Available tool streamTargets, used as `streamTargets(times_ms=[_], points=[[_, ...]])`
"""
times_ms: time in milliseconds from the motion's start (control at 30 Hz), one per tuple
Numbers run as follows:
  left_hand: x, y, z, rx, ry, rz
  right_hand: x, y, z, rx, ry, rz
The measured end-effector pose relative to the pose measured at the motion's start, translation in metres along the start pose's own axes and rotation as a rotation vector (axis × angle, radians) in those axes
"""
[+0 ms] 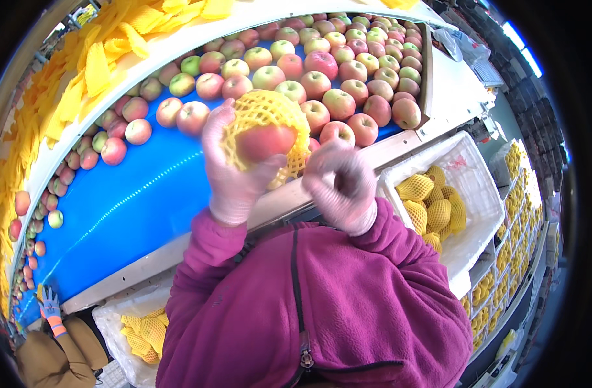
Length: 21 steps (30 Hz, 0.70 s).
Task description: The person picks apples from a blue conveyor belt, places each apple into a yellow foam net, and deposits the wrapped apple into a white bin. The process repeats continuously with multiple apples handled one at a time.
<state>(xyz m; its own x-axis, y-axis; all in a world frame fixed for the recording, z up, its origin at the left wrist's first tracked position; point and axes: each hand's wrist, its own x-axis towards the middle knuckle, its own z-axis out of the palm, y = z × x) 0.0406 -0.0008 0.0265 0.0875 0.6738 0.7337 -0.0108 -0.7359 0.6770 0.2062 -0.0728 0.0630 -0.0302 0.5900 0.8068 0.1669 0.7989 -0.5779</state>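
Observation:
My left hand (233, 169), in a pale knitted glove, holds a red apple (266, 143) partly covered by a yellow foam net sleeve (267, 106). The apple's side facing me shows through the sleeve's opening. Close on the right, my gloved right hand (342, 186) is blurred, its fingers curled into a ring shape; nothing shows between them. Beyond both hands, many red and green apples (320, 65) rest on a curved blue conveyor belt (145, 194).
Yellow foam sleeves (97, 68) lie heaped along the far ledge. Lined crates of sleeved apples stand at right (485, 194) and lower left (106, 315). Stacked crates (507, 252) stand farther right. A co-worker's gloved hand (49, 304) is at the belt, lower left.

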Motion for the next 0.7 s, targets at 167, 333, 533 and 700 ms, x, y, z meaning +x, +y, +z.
streamTargets(times_ms=[167,333,533,700], points=[[0.003,-0.002,0.018,0.096,-0.095,0.294,0.001,0.006,-0.017,-0.202,0.163,0.379],[0.005,-0.010,0.024,0.096,-0.103,0.262,-0.016,-0.017,-0.025,-0.278,-0.238,0.000],[0.002,0.000,0.051,0.040,-0.138,0.423,-0.020,-0.008,-0.033,0.679,0.429,0.831],[-0.014,0.040,0.073,0.236,-0.452,0.631,-0.048,-0.010,-0.067,0.976,0.501,0.845]])
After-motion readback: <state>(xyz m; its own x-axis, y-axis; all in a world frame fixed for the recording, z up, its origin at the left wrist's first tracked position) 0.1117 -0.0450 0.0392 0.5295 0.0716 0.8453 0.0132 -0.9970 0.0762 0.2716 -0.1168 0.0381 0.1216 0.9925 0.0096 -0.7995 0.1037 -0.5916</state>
